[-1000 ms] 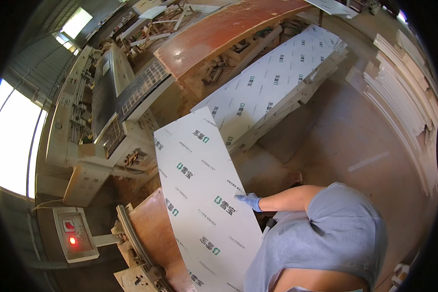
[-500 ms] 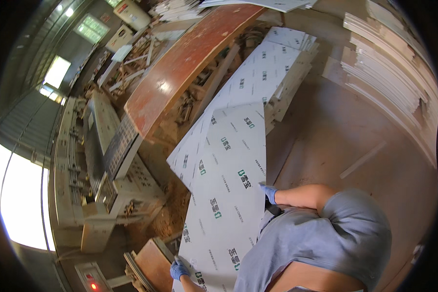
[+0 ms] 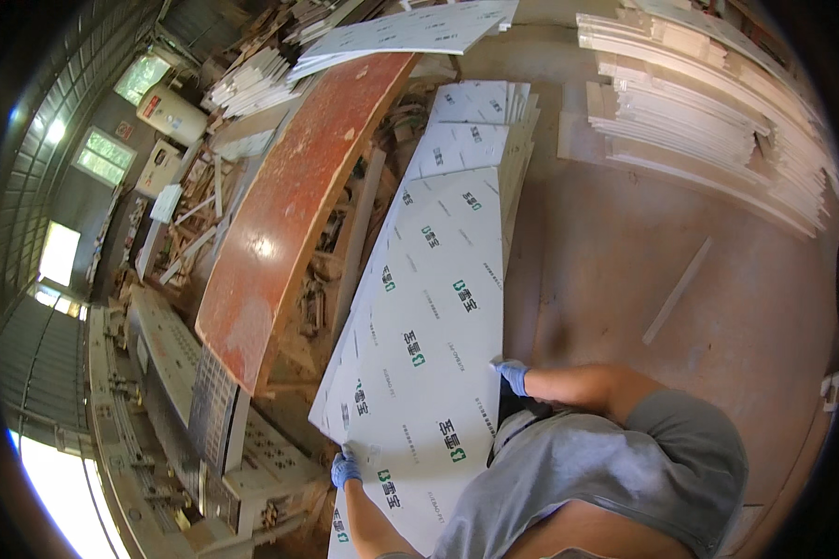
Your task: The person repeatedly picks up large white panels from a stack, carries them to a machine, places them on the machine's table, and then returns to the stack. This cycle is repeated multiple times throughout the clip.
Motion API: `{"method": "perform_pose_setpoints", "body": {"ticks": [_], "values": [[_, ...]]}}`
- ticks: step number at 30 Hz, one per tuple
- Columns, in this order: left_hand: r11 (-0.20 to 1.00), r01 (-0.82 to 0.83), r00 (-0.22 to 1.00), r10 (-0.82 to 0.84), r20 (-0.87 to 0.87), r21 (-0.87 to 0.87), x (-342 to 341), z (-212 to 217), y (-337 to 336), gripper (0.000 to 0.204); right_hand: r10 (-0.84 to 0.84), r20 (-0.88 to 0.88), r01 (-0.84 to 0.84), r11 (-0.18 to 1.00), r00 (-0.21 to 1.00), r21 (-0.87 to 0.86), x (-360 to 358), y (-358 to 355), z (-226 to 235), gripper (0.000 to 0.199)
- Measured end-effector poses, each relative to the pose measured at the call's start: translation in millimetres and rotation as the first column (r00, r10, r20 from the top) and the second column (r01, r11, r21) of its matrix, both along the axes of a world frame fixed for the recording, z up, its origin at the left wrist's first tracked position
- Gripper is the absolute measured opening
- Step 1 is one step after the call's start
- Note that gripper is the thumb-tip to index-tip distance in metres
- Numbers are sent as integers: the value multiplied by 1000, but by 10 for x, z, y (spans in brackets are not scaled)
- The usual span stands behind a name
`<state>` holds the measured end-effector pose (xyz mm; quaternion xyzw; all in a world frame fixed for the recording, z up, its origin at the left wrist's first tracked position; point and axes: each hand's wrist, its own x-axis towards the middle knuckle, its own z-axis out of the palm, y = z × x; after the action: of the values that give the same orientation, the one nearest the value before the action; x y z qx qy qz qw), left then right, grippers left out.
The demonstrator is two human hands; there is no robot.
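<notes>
A long white film-covered board (image 3: 438, 326) with dark and green printed marks stretches away from my body. My left hand (image 3: 346, 468), in a blue glove, closes on its left edge, thumb on top and fingers out of sight beneath. My right hand (image 3: 512, 377), also in a blue glove, grips the right edge near my waist, its fingers partly hidden. The board overlaps a stack of similar boards (image 3: 475, 140), whose far ends show beyond it and whose left edges stick out below. My body covers part of the board's near end.
Left of the stack runs a long red-brown tabletop (image 3: 298, 205) with wood scraps under it. A machine (image 3: 149, 419) with a perforated bed stands farther left. More white boards (image 3: 401, 33) lie at the far end, and piled panels (image 3: 690, 112) at the right. A thin strip (image 3: 678, 291) is on the floor.
The held board has swung to lie more in line with the stack. My left hand has moved forward with it. My right hand keeps its grip, and the view has turned.
</notes>
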<state>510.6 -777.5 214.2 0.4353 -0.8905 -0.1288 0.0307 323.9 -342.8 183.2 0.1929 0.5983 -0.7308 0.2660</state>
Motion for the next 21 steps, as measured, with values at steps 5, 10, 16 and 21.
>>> {"method": "perform_pose_setpoints", "body": {"ticks": [5, 10, 16, 21], "values": [[998, 36, 999, -37, -15, -42, -449, -660, -786, 63, -87, 232, 97, 995, 969, -29, -124, -781, -641, 29], [969, 238, 971, -237, -15, 67, -1094, -857, -846, 62, -222, 39, 223, 974, 974, -39, -139, -727, -1321, 32], [832, 551, 783, -490, -382, 62, -1658, -1366, -673, 57, -172, 11, 166, 932, 985, -323, -1, -742, -801, 28], [586, 806, 570, -807, -155, -83, -1623, -2101, -12, 54, -172, -78, 158, 974, 982, -161, 241, -407, -974, 30]]}}
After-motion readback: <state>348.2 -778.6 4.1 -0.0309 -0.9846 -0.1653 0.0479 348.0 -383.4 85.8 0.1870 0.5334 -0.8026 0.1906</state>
